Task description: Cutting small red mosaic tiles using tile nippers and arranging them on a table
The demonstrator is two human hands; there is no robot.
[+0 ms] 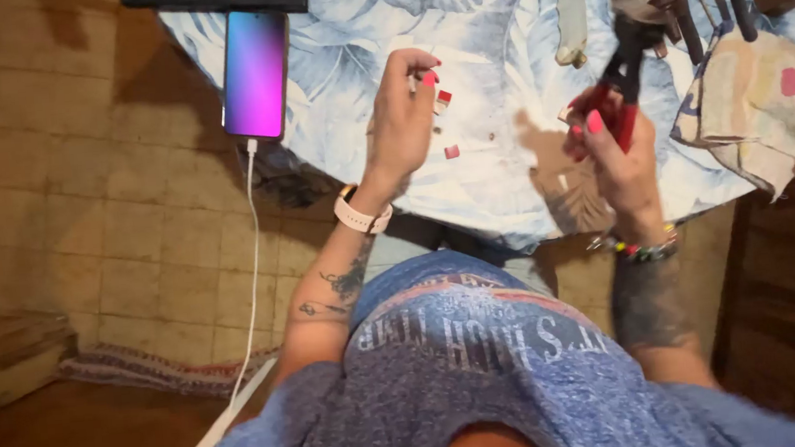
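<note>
Right hand [620,158] closed around red-handled pliers [623,89], long axis slanting up-right, jaws away from body. Left hand [403,118] pinched small red-white piece [442,102] above desk [508,175], left of pliers, well apart.

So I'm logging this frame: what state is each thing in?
Phone: screen lit, cable plugged in.
Pliers: gripped in right hand, jaws hidden.
Left hand: raised, fingertips pinching a small white-and-red piece.
Red bit: loose on tablecloth.
Rag: crumpled.
</note>
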